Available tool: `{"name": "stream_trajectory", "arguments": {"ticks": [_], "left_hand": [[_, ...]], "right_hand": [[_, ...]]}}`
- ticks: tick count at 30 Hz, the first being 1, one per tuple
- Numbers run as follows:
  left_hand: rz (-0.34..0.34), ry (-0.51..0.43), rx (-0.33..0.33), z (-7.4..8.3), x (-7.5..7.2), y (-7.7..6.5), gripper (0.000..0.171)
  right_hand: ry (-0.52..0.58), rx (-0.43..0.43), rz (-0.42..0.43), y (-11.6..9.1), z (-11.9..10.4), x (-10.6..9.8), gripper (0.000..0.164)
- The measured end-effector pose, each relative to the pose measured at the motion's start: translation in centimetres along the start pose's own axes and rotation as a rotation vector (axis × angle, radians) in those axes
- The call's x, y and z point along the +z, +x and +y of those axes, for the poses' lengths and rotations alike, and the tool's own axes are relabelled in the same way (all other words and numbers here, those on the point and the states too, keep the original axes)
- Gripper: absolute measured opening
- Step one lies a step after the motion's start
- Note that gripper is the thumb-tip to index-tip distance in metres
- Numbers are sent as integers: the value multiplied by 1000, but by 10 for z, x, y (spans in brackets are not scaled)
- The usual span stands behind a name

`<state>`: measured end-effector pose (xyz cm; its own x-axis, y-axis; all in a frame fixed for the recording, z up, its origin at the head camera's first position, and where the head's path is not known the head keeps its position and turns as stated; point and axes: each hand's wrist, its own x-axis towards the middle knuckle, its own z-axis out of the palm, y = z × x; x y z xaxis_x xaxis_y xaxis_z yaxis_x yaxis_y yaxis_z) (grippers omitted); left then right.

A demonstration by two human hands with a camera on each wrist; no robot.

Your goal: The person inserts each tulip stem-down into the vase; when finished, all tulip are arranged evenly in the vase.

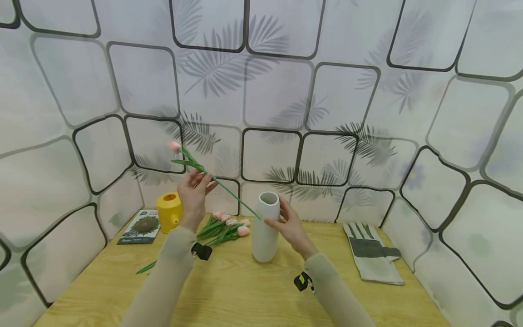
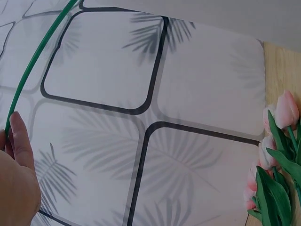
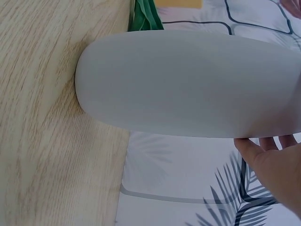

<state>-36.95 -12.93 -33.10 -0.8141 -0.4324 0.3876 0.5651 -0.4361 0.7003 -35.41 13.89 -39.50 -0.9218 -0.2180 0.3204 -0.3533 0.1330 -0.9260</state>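
Note:
My left hand [image 1: 194, 194] pinches the green stem of a pink artificial-looking tulip [image 1: 174, 146] just under its leaves. The flower points up and left, and the stem slants down to the right across the front of a white vase [image 1: 264, 245]. In the left wrist view the stem [image 2: 35, 59] curves up from my fingertips. My right hand [image 1: 292, 228] grips the upright vase, its thumb at the front by the stem's lower end and its fingers round the far right side. The right wrist view shows fingers [image 3: 251, 150] against the vase wall.
Several more pink tulips [image 1: 220, 229] lie on the wooden table [image 1: 233, 295] left of the vase. Behind my left arm stand a yellow watering can [image 1: 168, 213] and a seed packet-like card [image 1: 140, 227]. Grey-and-white gloves [image 1: 373, 254] lie at the right. A patterned curtain [image 1: 273, 100] surrounds the table.

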Motion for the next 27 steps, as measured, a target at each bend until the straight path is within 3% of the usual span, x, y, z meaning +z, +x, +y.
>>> {"name": "stream_trajectory", "arguments": {"ticks": [9,15,27], "left_hand": [[93,-42,41,4,14,-1,22],[138,-36,68,4,22,-1,22],[72,-5,139,2,40,-4,21]], "right_hand": [[-24,5,-26,-13,-26,-1,78],[-7,12,-42,-14,-27,-1,79],[-4,9,-49,-11,-29,-3,77]]}}
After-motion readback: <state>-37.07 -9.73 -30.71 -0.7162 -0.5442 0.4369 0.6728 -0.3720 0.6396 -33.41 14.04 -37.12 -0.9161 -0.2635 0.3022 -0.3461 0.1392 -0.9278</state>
